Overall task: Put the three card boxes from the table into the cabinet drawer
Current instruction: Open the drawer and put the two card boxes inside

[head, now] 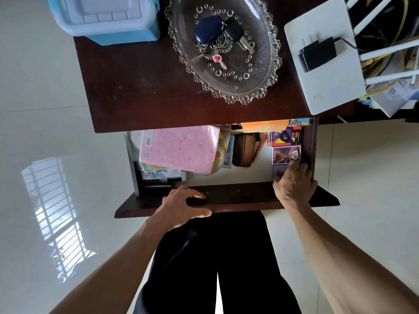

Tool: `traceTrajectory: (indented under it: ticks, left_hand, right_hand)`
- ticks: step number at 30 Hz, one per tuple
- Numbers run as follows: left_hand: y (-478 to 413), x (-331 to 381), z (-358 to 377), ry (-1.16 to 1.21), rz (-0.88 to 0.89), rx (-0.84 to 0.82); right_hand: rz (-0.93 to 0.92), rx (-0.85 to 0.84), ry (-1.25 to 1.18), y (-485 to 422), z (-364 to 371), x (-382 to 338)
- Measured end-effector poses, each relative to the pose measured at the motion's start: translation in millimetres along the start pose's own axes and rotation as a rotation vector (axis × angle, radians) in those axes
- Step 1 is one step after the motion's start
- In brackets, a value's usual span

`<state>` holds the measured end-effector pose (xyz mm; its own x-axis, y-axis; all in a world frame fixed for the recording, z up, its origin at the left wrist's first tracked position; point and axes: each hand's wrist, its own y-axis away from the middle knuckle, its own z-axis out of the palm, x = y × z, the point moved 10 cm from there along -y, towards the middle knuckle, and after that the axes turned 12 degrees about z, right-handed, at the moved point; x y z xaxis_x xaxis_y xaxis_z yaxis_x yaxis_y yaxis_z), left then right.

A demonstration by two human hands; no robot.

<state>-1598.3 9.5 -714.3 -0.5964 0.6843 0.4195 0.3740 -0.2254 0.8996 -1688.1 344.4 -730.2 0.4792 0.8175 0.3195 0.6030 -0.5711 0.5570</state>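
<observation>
Left hand [181, 206] nearest, curled loosely over drawer front [238, 198], fingers not clenched. Right hand [292, 183] reaches into drawer's right near corner, covering third card box [277, 172] (only purple sliver shows; grip cannot be told). Two card boxes fully visible beyond it: purple box [286, 154], red-black box [284, 138], long axes left-right, partly under tabletop [136, 87]

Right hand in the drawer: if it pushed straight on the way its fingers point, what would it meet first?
The right hand points toward the back of the drawer; its fingertips already reach the purple card box, with the red-and-black card box just behind it.
</observation>
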Motion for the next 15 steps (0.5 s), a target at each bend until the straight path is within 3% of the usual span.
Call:
traceTrajectory:
  ticks: [2,6,15]
  left_hand:
    - [1,0,0,0.003,-0.002,0.003]
    - [1,1,0,0.014,-0.006,-0.001]
    - [0,-3,2,0.029,-0.008,0.016]
  right_hand:
    - [-0.102,-0.001,-0.047,1,0,-8]
    - [-0.244,-0.157,0.064,3,23,-19]
    - [-0.203,-0.262,0.158,-2,31,-5]
